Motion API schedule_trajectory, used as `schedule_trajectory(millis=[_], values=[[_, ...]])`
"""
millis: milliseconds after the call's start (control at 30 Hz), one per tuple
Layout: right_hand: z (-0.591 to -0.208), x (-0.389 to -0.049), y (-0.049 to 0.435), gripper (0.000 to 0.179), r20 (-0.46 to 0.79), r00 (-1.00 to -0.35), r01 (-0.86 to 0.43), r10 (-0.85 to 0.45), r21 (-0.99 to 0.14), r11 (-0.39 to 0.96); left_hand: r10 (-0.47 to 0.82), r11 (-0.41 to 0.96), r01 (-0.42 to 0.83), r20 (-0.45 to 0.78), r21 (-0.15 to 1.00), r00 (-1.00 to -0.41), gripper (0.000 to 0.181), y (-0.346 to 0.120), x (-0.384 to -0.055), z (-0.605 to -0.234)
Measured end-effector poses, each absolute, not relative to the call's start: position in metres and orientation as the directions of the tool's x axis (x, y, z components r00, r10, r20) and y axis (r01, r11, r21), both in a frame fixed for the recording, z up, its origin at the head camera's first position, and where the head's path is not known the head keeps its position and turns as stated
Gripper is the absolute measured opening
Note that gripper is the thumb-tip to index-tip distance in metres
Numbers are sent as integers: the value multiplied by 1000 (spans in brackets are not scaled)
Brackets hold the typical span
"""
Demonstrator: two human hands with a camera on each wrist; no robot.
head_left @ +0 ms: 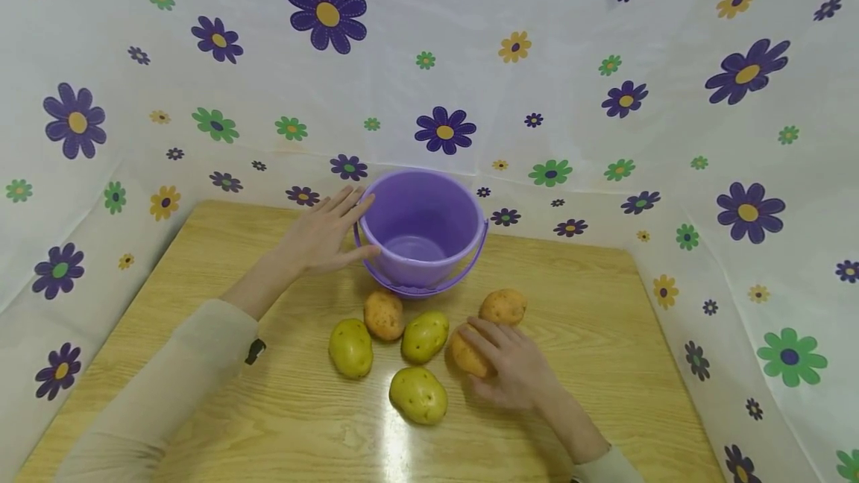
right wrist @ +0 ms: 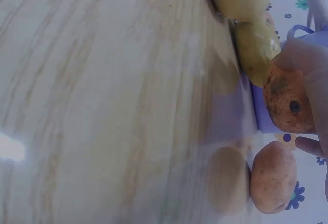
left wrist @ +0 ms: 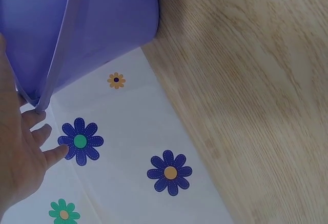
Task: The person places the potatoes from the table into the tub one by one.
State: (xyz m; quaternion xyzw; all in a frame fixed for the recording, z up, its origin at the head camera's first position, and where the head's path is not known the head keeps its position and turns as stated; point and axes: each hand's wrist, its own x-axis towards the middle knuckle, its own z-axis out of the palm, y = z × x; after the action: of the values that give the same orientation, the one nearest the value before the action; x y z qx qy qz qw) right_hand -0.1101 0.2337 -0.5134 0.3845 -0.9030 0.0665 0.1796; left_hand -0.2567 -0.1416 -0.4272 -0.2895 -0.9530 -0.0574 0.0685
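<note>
A purple bucket stands upright at the back of the table, its handle lowered toward the front. My left hand rests against the bucket's left rim, fingers extended and thumb at the front edge. With my right hand I grip a brown potato, thumb on one side and fingers on the other. Just behind it lies another brown potato. Left of the right hand are a brown potato close to the bucket and green-yellow potatoes, one beside it, one leftmost and one nearest me.
The wooden table bears everything. A white cloth with printed flowers hangs around the back and both sides, with the bucket close to the back part.
</note>
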Motion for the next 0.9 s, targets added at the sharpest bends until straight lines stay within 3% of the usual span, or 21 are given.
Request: schedule_trajectory(millis=[433,900], values=[[-487,-111,233,85,419,-636,-710,-648,11,704,545,824,561,160,75,-823,94,-141,-257,-428],[-458,-117,229,74,532,-547,-755,-646,19,655,544,827,559,156,64,-824,94,-141,-256,-426]])
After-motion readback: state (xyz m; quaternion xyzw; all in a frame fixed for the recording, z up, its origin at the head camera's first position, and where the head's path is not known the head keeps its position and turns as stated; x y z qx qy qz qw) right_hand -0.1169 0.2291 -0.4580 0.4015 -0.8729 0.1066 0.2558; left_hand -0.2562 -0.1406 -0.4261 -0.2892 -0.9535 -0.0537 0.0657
